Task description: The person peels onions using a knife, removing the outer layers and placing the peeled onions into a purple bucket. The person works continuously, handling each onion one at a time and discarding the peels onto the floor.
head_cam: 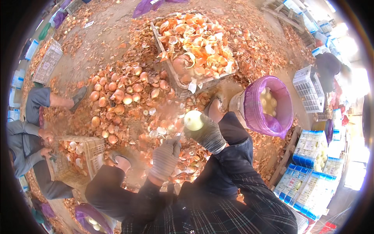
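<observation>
My right hand (209, 136), in a dark striped glove, grips a peeled pale onion (193, 120) above the litter of skins. Just left of it and lower, my left hand (166, 160) wears a lighter striped glove, its fingers closed around what looks like a small knife (180, 134). The blade is thin and blurred, and its handle is hidden in the fist. Its tip points up towards the onion. Unpeeled brown onions (118, 95) lie in a heap on the ground beyond my left hand.
A crate (163, 48) heaped with onion skins stands ahead. On the right, a bucket lined with a purple mesh bag (251, 109) holds peeled onions. Blue-and-white crates (309, 149) line the right side. Another person (24, 146) sits at left beside a tipped crate (95, 152).
</observation>
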Action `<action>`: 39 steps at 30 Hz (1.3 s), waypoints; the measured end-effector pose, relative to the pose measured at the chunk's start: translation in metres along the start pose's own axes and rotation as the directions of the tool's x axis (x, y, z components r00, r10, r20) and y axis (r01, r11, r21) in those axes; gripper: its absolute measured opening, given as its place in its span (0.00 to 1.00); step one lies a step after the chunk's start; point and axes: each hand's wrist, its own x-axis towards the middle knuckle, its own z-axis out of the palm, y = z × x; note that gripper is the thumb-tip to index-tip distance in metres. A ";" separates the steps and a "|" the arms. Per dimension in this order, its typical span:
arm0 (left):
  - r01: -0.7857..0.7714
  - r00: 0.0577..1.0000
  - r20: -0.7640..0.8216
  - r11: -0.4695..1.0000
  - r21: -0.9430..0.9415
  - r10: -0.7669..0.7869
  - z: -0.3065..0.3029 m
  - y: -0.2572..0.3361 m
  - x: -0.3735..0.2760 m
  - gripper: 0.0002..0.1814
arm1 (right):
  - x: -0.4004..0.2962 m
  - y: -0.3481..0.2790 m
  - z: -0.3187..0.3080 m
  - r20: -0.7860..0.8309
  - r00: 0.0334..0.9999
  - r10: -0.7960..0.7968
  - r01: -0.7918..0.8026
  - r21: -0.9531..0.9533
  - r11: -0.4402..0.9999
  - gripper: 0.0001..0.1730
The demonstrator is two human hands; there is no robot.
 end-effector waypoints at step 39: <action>-0.132 0.873 0.476 0.885 0.447 -0.110 -0.019 -0.003 0.038 0.09 | -0.001 -0.012 0.007 0.074 0.945 -0.318 0.246 -0.801 0.545 0.33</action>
